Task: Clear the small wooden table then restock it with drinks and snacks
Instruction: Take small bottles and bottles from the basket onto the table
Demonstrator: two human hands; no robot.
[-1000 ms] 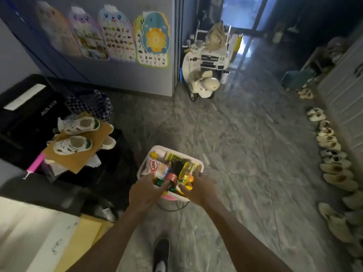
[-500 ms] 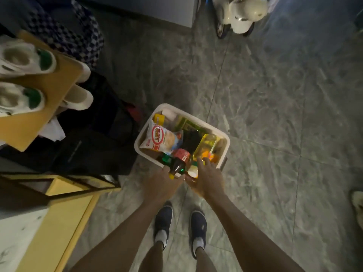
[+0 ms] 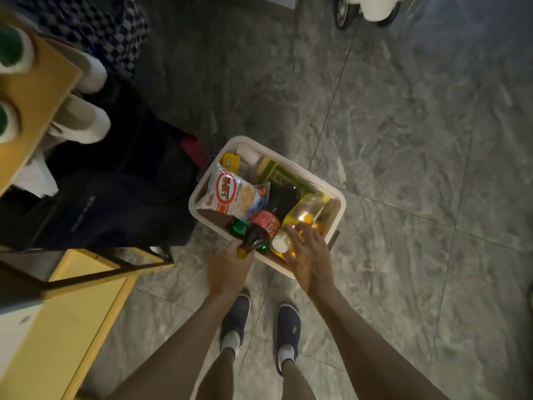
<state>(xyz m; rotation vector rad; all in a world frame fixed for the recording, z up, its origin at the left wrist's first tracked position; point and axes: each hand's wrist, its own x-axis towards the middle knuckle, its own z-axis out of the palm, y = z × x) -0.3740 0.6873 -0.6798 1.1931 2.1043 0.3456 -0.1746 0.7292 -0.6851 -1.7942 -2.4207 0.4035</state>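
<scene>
My left hand (image 3: 230,267) was clamped round the neck of the dark bottle (image 3: 264,226), which lay in the white basket (image 3: 341,203) beside the snack bag (image 3: 230,194). My right hand (image 3: 308,255) lay spread, fingers loose over the yellow bottle (image 3: 302,212). I judged a straight lift best, clearing the near rim. The black bag (image 3: 129,197) and yellow table (image 3: 86,298) crowded my left, while the tiled floor (image 3: 418,140) to my right was open.
</scene>
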